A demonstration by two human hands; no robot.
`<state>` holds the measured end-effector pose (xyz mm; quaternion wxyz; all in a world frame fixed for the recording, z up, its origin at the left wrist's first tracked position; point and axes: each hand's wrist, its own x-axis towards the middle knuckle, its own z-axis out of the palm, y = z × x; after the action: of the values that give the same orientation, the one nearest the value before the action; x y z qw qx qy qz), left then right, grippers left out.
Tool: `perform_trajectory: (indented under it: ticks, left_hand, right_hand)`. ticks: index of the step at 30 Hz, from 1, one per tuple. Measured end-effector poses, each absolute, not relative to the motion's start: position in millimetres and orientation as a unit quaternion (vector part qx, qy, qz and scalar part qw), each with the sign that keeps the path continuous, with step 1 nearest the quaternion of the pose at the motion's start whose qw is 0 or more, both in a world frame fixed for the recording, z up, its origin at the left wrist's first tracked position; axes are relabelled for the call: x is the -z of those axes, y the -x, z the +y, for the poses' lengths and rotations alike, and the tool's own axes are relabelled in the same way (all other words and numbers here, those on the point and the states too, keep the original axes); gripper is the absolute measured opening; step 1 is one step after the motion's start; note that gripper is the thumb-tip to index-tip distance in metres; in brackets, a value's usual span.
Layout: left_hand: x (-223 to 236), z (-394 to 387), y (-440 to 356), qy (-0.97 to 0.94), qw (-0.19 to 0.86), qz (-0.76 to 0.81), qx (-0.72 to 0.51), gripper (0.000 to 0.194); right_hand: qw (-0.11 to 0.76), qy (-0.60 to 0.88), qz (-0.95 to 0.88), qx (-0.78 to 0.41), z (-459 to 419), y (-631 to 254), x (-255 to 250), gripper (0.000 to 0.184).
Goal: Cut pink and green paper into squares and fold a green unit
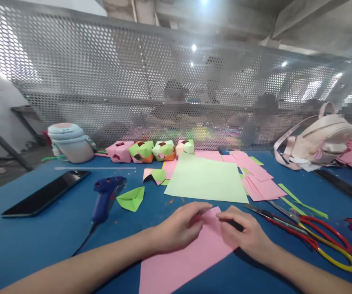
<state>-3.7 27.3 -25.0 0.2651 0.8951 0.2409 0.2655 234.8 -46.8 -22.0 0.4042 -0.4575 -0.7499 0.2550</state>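
A sheet of pink paper (191,265) lies slanted on the blue table in front of me. Over its upper left edge curls my left hand (179,226), the fingers bent and the thumb on the paper. My right hand (246,232) grips the sheet near its upper right corner, with thumb and fingers close together. Beyond my hands a pale green sheet (206,179) lies flat. Scissors with red handles (329,230) and scissors with a yellow handle (341,259) lie crossed beside my right hand. A folded green paper piece (131,199) sits left of my left hand.
A blue glue gun (102,200), a phone (47,194) and a lidded bottle (70,143) stand or lie at left. Folded paper shapes (142,152) line the back before a perforated metal screen (117,81). Pink strips (261,185), a backpack (326,134) and a dark phone-like object (343,185) are at right.
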Motion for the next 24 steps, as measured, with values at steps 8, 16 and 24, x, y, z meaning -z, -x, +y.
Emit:
perform_trajectory:
  ticks: [8,16,24]
  left_hand:
    - [14,25,3,-0.857,0.338,0.217,-0.324,0.030]
    - [16,26,4,-0.846,0.349,0.220,-0.337,0.028]
    - [19,31,1,-0.793,0.431,0.224,-0.368,0.033]
  right_hand:
    - [0.293,0.506,-0.797,-0.153,-41,-232,35,0.039]
    - [0.239,0.395,-0.885,-0.064,-43,-224,31,0.036]
    - [0.187,0.426,-0.884,-0.049,-27,-232,43,0.063]
